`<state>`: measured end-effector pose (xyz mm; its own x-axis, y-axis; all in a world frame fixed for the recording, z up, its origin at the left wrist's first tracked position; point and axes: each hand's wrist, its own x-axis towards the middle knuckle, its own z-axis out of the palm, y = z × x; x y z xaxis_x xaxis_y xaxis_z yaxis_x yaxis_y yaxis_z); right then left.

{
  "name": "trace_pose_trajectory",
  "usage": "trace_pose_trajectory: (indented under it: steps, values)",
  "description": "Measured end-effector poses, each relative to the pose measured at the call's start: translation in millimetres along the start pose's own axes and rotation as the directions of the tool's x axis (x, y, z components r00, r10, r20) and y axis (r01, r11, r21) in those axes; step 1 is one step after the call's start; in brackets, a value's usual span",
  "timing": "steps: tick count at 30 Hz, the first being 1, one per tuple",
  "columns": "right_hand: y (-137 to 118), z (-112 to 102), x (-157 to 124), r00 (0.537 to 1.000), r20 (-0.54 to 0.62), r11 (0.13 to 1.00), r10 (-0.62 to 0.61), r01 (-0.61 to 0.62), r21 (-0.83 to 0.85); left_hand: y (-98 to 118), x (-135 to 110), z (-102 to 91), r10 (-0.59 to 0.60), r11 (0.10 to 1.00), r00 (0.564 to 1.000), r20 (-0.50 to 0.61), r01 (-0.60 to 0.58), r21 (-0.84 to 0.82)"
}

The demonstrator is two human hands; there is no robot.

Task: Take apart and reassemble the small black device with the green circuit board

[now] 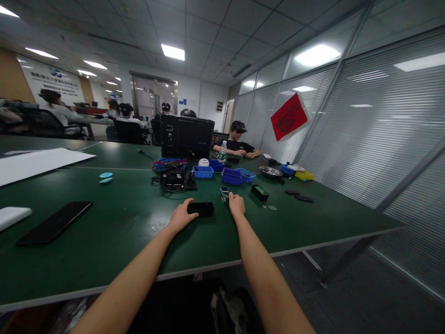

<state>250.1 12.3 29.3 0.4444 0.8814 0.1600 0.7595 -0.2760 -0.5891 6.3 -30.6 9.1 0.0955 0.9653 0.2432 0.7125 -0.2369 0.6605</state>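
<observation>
My left hand (181,215) grips the left end of a black rectangular box (203,209), thumb on the near side and fingers at the far side. The box is low over or on the green table. To its right, my right hand (237,204) has its fingers closed on the edge of a small electronic module (224,193) with a little screen and stacked boards. Part of the module is hidden by the fingers. Just right of that hand lies another black box (260,192) with something green inside.
Blue trays (203,172), a white ball (203,162) and a black power unit with cables (173,179) stand beyond my hands, before a monitor (187,137). A metal bowl (271,172) is farther right. A black slab (55,222) lies left. A person (239,144) sits across.
</observation>
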Motion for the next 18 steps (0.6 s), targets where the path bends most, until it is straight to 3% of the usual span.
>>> trace_pose_trajectory:
  steps: [4,18]
  values:
    - [-3.0,1.5,-2.9,0.999,0.026,0.996,-0.026,0.028,-0.087,-1.3,0.7,1.3,0.008,1.0,1.0,-0.003,-0.008,0.005]
    - [-4.1,6.9,-2.4,0.998,0.05,0.989,-0.043,0.05,-0.137,-0.1,-0.2,-1.1,0.005,1.0,1.0,0.013,-0.005,0.018]
